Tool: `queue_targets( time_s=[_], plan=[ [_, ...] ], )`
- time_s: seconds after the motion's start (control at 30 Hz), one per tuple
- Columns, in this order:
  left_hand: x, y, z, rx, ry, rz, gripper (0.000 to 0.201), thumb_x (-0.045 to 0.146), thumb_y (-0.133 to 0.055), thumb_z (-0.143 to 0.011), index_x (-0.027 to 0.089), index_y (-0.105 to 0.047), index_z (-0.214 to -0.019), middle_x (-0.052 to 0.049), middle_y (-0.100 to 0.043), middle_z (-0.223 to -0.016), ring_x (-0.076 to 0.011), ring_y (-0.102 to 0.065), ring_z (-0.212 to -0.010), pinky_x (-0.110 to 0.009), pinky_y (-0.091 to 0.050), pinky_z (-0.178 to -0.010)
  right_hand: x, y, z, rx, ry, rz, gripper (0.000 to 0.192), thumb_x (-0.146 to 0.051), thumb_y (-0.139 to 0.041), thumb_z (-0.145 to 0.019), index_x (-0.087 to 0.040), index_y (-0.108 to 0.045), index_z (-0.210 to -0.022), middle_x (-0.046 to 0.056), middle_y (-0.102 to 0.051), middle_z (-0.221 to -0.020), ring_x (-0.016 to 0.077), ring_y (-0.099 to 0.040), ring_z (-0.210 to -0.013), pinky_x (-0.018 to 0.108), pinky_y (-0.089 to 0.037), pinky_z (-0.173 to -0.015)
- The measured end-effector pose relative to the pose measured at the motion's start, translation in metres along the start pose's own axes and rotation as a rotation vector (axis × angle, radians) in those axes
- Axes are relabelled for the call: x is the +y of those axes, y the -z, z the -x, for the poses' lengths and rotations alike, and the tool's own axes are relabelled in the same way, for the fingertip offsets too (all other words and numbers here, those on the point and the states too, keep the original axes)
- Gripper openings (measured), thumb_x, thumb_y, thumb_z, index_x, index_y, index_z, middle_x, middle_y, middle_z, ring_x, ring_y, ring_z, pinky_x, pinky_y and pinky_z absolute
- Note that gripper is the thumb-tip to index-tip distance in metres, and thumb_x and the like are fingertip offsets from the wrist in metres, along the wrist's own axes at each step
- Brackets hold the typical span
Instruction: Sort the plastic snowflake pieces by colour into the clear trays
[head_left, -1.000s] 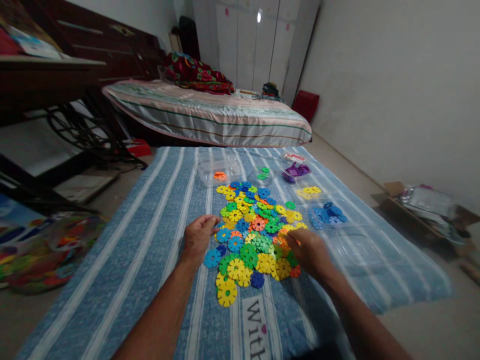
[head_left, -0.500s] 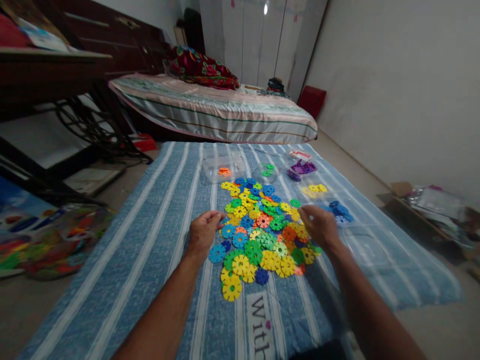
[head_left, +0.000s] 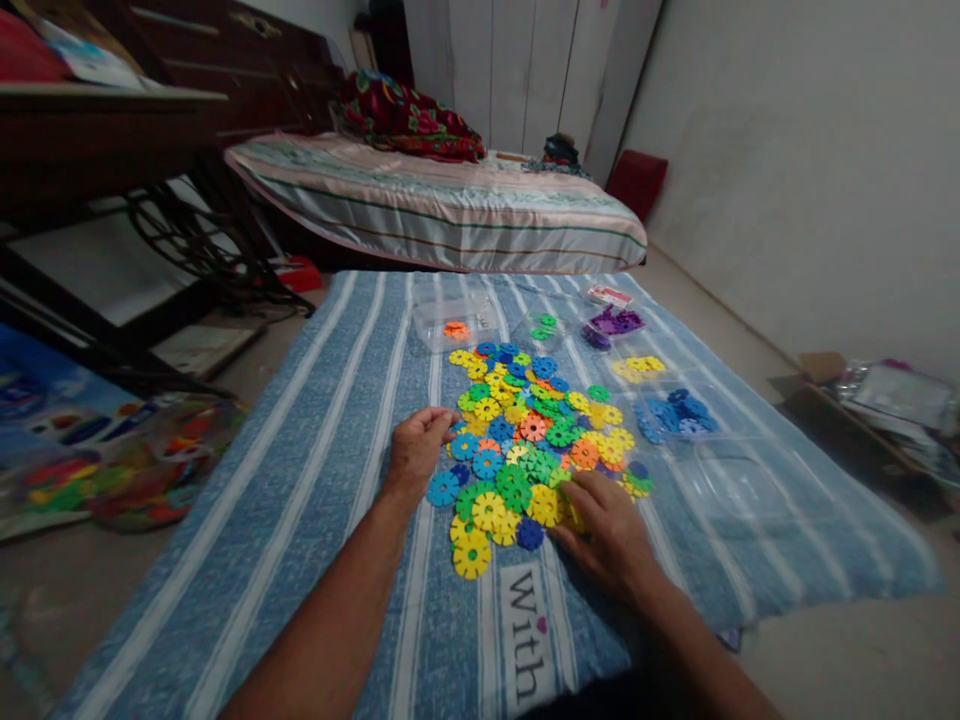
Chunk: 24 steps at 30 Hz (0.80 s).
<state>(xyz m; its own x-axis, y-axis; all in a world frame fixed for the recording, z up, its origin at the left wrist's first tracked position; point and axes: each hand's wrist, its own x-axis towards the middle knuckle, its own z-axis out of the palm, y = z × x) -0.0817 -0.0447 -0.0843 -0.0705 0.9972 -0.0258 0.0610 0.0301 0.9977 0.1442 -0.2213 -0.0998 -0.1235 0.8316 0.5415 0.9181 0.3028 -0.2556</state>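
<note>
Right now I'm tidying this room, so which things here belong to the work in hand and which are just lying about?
In hand:
left hand
right hand
pile of coloured discs
clear trays of sorted discs
blue striped blanket

Lying about:
bed
red cushion
cardboard box
toy packaging on the floor

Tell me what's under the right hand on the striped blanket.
The right hand lies on the near edge of the pile of plastic discs, with yellow discs showing at its fingertips. Whatever lies beneath the palm is covered.
</note>
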Motion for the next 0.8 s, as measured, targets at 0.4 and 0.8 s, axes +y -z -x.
queue_targets(
  time_s=[0.4, 0.8],
  plan=[
    [0.002, 0.003, 0.000, -0.018, 0.009, -0.078, 0.027, 0.041, -0.066, -0.067, 0.018, -0.072, -0.079, -0.004, -0.074, -0.086, -0.0169, -0.066, -0.073, -0.026, -0.051, -0.068, -0.015, -0.014, -0.007, -0.012, -0.118, 0.032, 0.023, -0.027, -0.065, -0.083, -0.022, -0.064, -0.105, 0.013, -0.061, -0.118, 0.0294, -0.056, -0.108, 0.045, -0.050, -0.089],
    [0.001, 0.004, -0.003, -0.015, 0.017, -0.089, 0.030, 0.043, -0.066, -0.066, 0.018, -0.072, -0.080, -0.004, -0.074, -0.086, -0.0172, -0.067, -0.072, -0.027, -0.053, -0.068, 0.045, 0.024, -0.080, 0.045, -0.144, -0.174, 0.021, -0.029, -0.053, -0.091, -0.020, -0.066, -0.078, 0.007, -0.069, -0.086, 0.0195, -0.064, -0.082, 0.031, -0.049, -0.074]
  ],
)
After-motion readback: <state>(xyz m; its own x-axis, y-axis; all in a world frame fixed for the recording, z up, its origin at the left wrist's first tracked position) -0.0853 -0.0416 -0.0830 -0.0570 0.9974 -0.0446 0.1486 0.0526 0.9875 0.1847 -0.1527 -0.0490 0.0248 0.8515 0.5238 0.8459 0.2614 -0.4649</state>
